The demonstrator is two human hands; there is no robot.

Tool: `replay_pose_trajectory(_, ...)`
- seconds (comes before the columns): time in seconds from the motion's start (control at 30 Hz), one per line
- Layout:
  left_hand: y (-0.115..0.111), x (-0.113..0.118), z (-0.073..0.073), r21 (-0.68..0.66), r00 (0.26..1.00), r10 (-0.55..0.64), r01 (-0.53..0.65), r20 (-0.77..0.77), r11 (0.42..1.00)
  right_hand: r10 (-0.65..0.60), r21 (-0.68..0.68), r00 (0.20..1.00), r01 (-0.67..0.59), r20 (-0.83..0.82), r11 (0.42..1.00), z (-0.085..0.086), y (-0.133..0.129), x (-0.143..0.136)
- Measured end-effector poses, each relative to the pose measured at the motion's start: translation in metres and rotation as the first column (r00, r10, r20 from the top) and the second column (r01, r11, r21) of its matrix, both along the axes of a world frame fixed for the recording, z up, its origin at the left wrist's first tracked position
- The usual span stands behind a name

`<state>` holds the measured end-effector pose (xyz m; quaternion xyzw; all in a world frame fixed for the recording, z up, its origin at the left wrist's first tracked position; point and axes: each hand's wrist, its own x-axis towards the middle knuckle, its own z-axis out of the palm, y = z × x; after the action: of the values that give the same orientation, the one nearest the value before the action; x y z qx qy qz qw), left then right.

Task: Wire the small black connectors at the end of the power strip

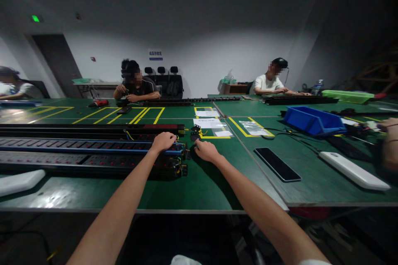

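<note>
"Where's the left hand?"
"On the long black strips near their ends, with the right hand by a small black part."
"And further right?"
"A dark-screened phone flat on the green table, a blue bin beyond it"

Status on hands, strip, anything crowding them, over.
Left hand on right end of blue-edged strip. Right hand at small black part, grip unclear. Strip beside other long strips. Phone, blue bin off right.
</note>
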<state>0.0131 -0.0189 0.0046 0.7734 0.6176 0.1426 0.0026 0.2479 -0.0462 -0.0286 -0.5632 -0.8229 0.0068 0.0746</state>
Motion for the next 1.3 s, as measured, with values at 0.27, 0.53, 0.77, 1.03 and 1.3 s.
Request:
replay_pose_trajectory(0.27,0.0004,-0.0007,-0.0014,0.005,1.000,0.001,-0.001,0.001,1.000,-0.008,-0.020,1.000,0.008,-0.003,1.000,0.0013,-0.0009,0.0002)
replay_pose_trajectory(0.53,-0.0001,0.0003,-0.0006,0.007,1.000,-0.006,0.006,-0.003,1.000,-0.001,-0.004,1.000,0.001,-0.021,1.000,-0.0019,0.0012,0.0009)
replay_pose_trajectory(0.77,-0.0004,0.0010,0.0000,0.004,1.000,-0.001,0.001,-0.003,1.000,-0.008,-0.008,1.000,0.007,-0.005,1.000,-0.0014,0.0002,0.0002)
replay_pose_trajectory(1.03,-0.0007,0.0005,-0.0006,0.008,1.000,-0.003,0.003,0.002,1.000,0.005,-0.003,1.000,-0.005,-0.016,1.000,-0.0033,0.0022,0.0014)
replay_pose_trajectory(1.3,-0.0008,0.0006,-0.0006,0.011,1.000,0.002,-0.001,-0.006,1.000,0.003,0.004,1.000,-0.003,-0.009,1.000,-0.0039,0.0025,0.0011)
